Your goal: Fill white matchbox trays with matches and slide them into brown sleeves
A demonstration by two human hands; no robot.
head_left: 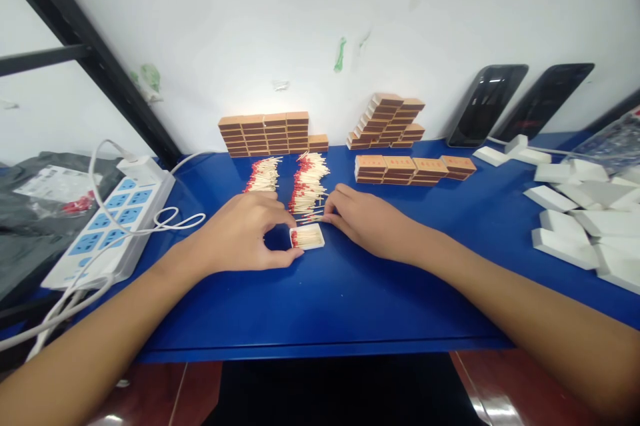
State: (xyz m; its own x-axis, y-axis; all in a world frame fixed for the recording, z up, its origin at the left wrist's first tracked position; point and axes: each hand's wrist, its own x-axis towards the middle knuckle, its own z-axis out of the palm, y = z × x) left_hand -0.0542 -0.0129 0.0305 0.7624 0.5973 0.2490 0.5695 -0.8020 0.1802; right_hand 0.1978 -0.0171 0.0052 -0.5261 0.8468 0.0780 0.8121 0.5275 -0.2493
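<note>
Between the thumb and fingers of my left hand (250, 229) is a small white matchbox tray (314, 245), gripped at its left end on the blue table. Red-headed matches (303, 238) lie inside the tray, heads to the left. Just beyond it, my right hand (363, 216) pinches the plain ends of a few matches (311, 217) at the near edge of a long match pile (307, 179). How many it pinches I cannot tell. A second match pile (263, 175) lies further left, its near end hidden behind my left hand.
Stacked matchboxes (265, 135) stand against the wall, with a stepped stack (387, 123) and a low row (413, 169) to the right. White trays (570, 239) heap at the right. Two black phone-like slabs (487, 106) lean behind. A power strip (113, 219) with cables occupies the left.
</note>
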